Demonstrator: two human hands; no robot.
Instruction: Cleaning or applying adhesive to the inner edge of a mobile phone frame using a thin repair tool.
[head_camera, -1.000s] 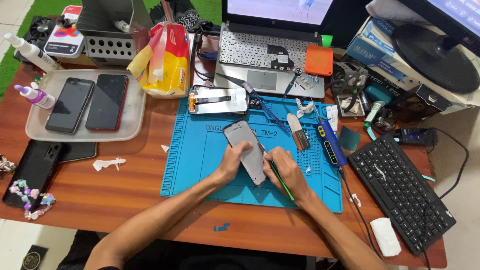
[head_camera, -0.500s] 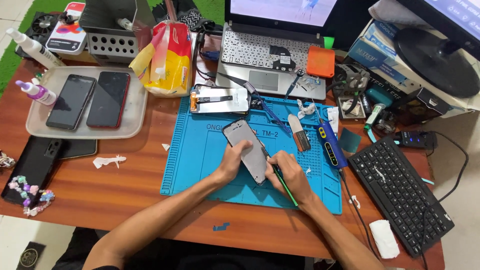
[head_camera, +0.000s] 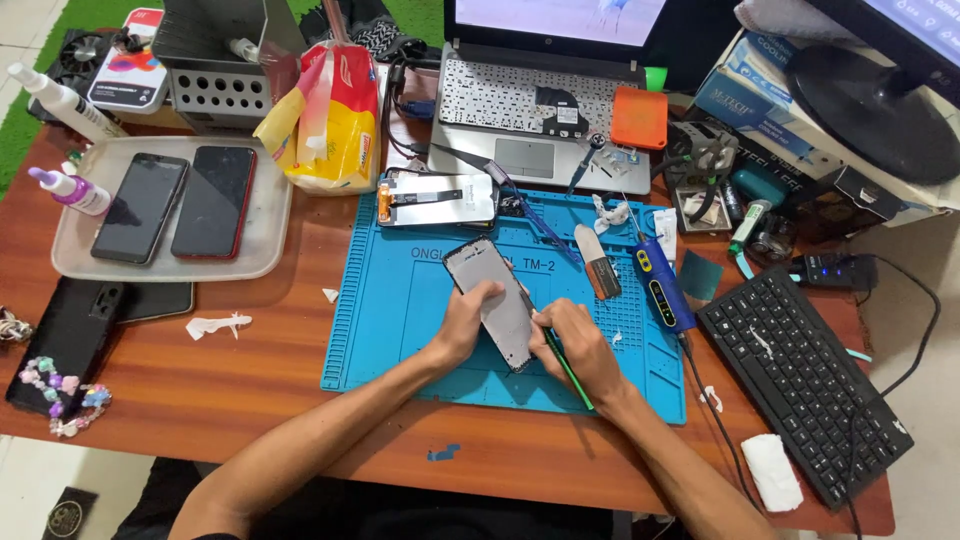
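A dismantled phone panel, grey and lying aslant, sits near the middle of the blue work mat, and both hands are on it. The left hand comes in from the mat's near edge and clamps the panel's left long side, thumb on top, fingers curled about the rim. The right hand is closed around a thin green tool, held like a pen, with its tip at the panel's right long edge, towards the lower corner; the tip itself is too small to make out

Judging from this grip, the step in hand is working the tool along the seam of the panel while the other hand pins it flat to the mat. Any further stroke along that edge calls for a shallow angle and light pressure, with the left hand holding firm so the panel does not skate on the mat

At the mat's far edge lies a second opened phone, its insides facing up. On the mat's right part rest a small flat scraper and a blue pen-shaped tool. Well left of the mat, a pale tray holds two dark phones. Beyond the mat stands a laptop, and to the mat's right a black keyboard
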